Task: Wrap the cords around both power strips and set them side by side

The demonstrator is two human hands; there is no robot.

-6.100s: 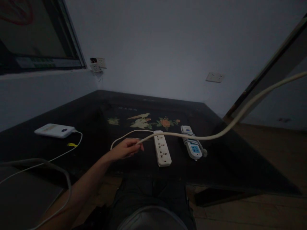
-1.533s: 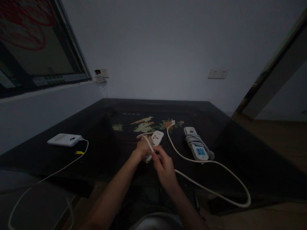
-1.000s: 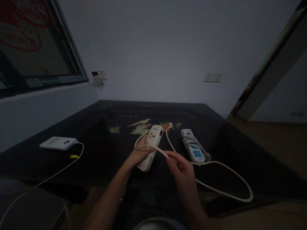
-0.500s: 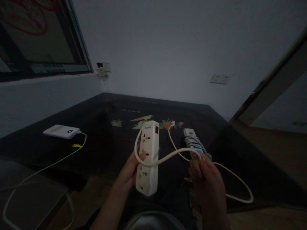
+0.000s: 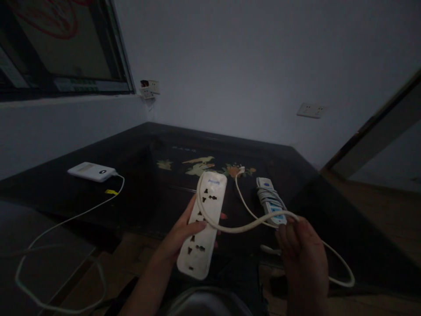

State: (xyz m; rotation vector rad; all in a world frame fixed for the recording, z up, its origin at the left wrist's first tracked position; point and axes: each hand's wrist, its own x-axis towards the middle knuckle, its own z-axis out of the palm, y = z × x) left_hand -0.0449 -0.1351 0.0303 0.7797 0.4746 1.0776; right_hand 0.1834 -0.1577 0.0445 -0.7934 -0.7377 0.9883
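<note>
A white power strip (image 5: pixel 210 210) is tilted above the near edge of the dark table, gripped from below by my left hand (image 5: pixel 184 232). The thumb lies on its socket face, and fingertips show past its right side. Its thick white cord (image 5: pixel 243 228) loops from behind the top, across the sockets, and over to the right. Pinched in my closed right hand (image 5: pixel 302 245) is that cord, held off to the right of the strip. Just beyond this hand lies a second power strip (image 5: pixel 271 202), wrapped in grey cord, with blue sockets.
The dark table (image 5: pixel 138 145) has a painted bird and flowers (image 5: pixel 200 166). On its left, a white power bank (image 5: pixel 92 171) trails a thin cable (image 5: pixel 75 217) over the edge. A thin white cable (image 5: pixel 243 197) lies mid-table. Wall sockets (image 5: pixel 311 110) are behind.
The power strip has tilted, its lower end swinging left and its socket face turning upward. My right hand has moved right with the cord, widening the span. The view has shifted slightly.
</note>
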